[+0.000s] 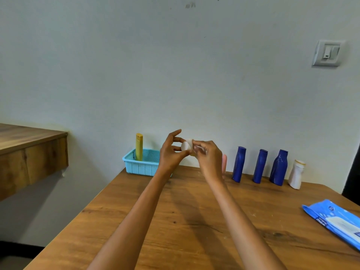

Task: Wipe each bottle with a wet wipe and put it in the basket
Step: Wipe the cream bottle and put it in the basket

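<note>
Now I hold a small white bottle [186, 146] up in the air between both hands, above the far side of the table [194, 221]. My left hand [171, 152] pinches its round end with curled fingers. My right hand [209, 155] is wrapped around its other side; I think a wet wipe is tucked in there, but I cannot see it well. To do this well, I should turn the bottle slowly and rub all the way round, holding tight so it won't slip.

One yellow bottle [139, 147] stands in the blue basket [141, 166]. Three blue bottles [260, 166] and a white bottle [296, 174] wait by the pale wall [175, 65]. The wipes pack [335, 221] lies on the brown wood, near my right side.
</note>
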`<action>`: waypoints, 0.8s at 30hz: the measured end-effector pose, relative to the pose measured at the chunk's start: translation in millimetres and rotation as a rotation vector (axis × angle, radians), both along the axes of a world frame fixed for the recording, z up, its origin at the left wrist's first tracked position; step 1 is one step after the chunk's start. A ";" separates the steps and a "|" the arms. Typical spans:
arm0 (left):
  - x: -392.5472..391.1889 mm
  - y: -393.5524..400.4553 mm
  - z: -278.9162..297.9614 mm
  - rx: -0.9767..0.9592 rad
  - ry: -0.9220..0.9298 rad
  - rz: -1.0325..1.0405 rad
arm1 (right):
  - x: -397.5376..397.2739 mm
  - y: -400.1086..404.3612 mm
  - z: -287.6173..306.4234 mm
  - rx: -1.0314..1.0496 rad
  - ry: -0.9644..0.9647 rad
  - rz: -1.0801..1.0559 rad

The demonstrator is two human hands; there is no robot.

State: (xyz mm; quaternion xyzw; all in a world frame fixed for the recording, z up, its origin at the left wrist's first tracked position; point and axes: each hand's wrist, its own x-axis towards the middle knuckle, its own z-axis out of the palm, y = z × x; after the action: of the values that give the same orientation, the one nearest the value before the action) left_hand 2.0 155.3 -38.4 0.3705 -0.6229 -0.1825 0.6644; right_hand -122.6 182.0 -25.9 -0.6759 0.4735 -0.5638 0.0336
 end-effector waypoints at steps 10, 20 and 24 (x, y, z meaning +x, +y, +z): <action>-7.7 -3.1 -0.9 -0.022 -0.082 -0.008 | -5.9 -1.7 4.7 0.085 0.031 -0.063; -9.1 3.1 -1.8 0.015 -0.177 -0.104 | -26.2 -14.5 -6.9 0.072 0.095 -0.131; -8.7 2.7 0.5 0.006 -0.175 -0.089 | -42.9 -22.5 -13.4 0.210 -0.051 -0.186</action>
State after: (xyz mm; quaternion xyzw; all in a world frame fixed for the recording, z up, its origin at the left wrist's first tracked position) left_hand -6.7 158.0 -37.9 0.3588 -0.6940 -0.1805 0.5975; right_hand -165.5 159.5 -39.3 -0.6072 0.5894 -0.5290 0.0637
